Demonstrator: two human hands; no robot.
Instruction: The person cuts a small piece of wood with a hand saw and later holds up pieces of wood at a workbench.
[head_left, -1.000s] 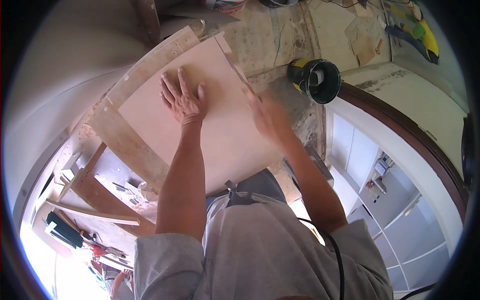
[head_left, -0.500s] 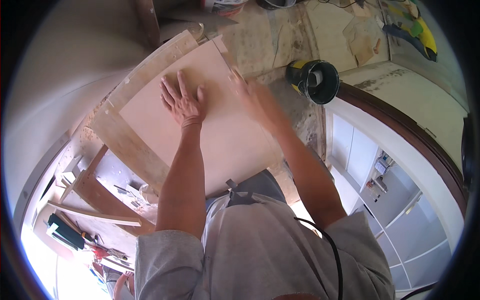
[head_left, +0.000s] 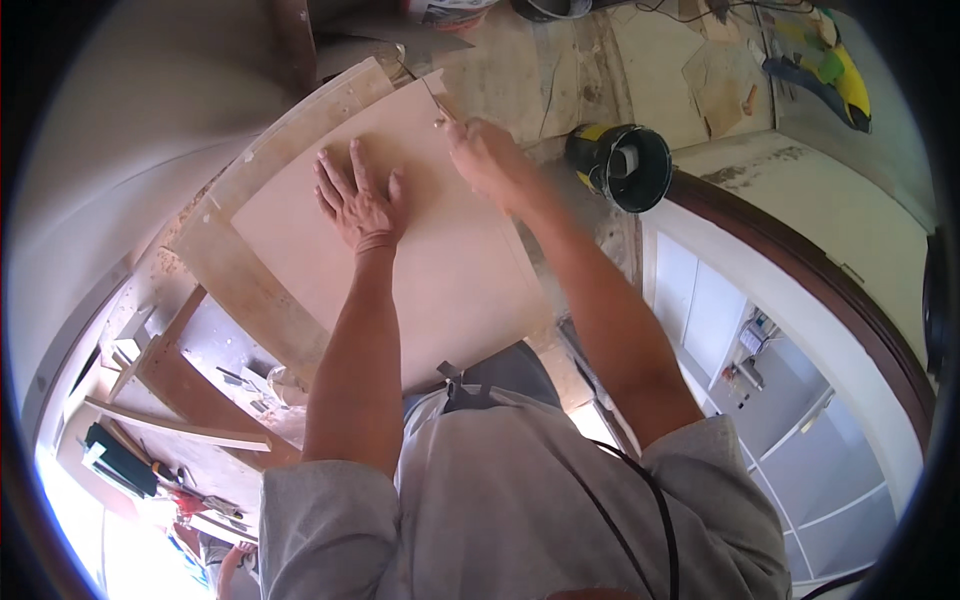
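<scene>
A large pale beige panel [head_left: 440,285] lies over a worn wooden board [head_left: 250,265] in front of me. Flat on the upper left of the panel rests my left hand [head_left: 362,208], its fingers spread and holding nothing. My right hand [head_left: 487,160] is closed around a thin-bladed hand tool [head_left: 439,108] at the panel's far right edge. The dark, narrow blade points away from me along that edge and shows almost edge-on, so its exact kind is unclear. The fingers hide most of the handle.
To the right of my right hand stands a dark bucket [head_left: 640,170] with something pale inside. A yellow and black tool [head_left: 845,85] lies at the far right. Wooden strips [head_left: 180,425] and hand tools are at lower left, near another person's arm [head_left: 232,565].
My right hand has moved slightly away from me and left along the panel's edge, with the tool. The left hand stays flat on the panel. The whole view has shifted a little.
</scene>
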